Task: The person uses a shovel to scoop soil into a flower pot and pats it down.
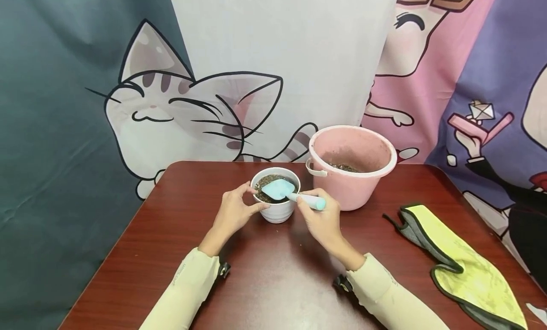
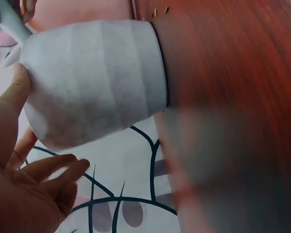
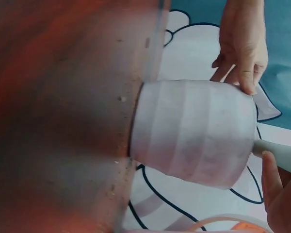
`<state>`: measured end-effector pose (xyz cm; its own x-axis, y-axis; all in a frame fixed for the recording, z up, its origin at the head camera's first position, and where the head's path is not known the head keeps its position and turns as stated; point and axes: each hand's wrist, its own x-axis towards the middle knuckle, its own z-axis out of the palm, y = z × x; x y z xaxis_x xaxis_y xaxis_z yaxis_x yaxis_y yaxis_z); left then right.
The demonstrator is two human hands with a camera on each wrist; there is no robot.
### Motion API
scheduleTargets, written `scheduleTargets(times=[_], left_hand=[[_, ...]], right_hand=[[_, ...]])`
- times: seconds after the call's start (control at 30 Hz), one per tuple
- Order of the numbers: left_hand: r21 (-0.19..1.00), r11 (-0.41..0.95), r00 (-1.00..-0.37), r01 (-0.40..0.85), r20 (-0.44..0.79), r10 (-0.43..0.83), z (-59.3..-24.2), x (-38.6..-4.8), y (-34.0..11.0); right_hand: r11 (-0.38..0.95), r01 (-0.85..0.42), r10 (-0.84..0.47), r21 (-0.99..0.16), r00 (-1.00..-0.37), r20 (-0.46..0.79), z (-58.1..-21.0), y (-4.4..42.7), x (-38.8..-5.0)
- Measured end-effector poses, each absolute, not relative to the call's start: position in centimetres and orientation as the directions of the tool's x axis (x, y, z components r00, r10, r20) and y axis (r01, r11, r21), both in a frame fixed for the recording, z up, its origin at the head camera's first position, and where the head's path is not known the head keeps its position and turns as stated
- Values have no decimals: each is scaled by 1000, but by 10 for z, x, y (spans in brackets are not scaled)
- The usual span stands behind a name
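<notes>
A white ribbed flower pot [image 1: 277, 213] with dark soil [image 1: 266, 180] inside stands upright on the table. My left hand [image 1: 234, 209] holds the pot by its rim on the left, thumb [image 2: 20, 80] against the near side. In my right hand [image 1: 323, 221] is a small trowel [image 1: 278, 189], gripped by its pale handle with a turquoise end. The trowel's light blue blade lies over the soil within the pot's mouth; whether it touches the soil I cannot tell. From the right wrist view, the handle [image 3: 277, 154] crosses the pot's rim.
Behind and right of the pot stands a pink bucket [image 1: 347, 192] with soil in it and a white handle. Yellow-and-grey gloves or cloth [image 1: 474, 278] lie at the right. Crumbs [image 3: 122, 98] dot the brown table [image 1: 179, 211]. A cartoon-printed curtain [image 1: 282, 45] hangs behind.
</notes>
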<state>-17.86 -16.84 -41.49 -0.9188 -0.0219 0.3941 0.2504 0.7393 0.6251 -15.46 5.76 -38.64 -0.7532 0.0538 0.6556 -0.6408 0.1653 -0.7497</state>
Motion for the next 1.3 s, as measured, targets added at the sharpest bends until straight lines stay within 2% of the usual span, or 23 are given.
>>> scheduleTargets(times=[0.13,0.23,0.4,0.6,0.73,0.93,1.03,1.3], left_hand=[[634,738,-909,233,412,-67,-415,-176,-164],[605,766,-895,218,436,-90,-416,-174,-160],[476,858,-838,194,535,-108,-419,-170,-150],[338,927,-785,163,613,-86,-420,-163,-137],[328,932,-813,153,578,-70,-412,-159,-142],[400,898,-872,182,488,-41,-401,-167,-167],[430,879,-888,206,460,-17,-401,-171,-175],[450,872,-892,193,451,-35,-406,-175,-171]], right_hand=[[205,-654,29,-729,-740,672,-381,55,-158],[197,-623,37,-757,-767,640,-381,56,-160],[162,-563,77,-810,-811,580,-386,59,-161],[137,-566,95,-813,-809,580,-389,58,-161],[72,-553,118,-830,-822,557,-392,59,-162],[6,-563,126,-826,-819,559,-395,58,-164],[28,-573,125,-819,-811,572,-395,57,-164],[214,-603,81,-768,-773,629,-385,53,-162]])
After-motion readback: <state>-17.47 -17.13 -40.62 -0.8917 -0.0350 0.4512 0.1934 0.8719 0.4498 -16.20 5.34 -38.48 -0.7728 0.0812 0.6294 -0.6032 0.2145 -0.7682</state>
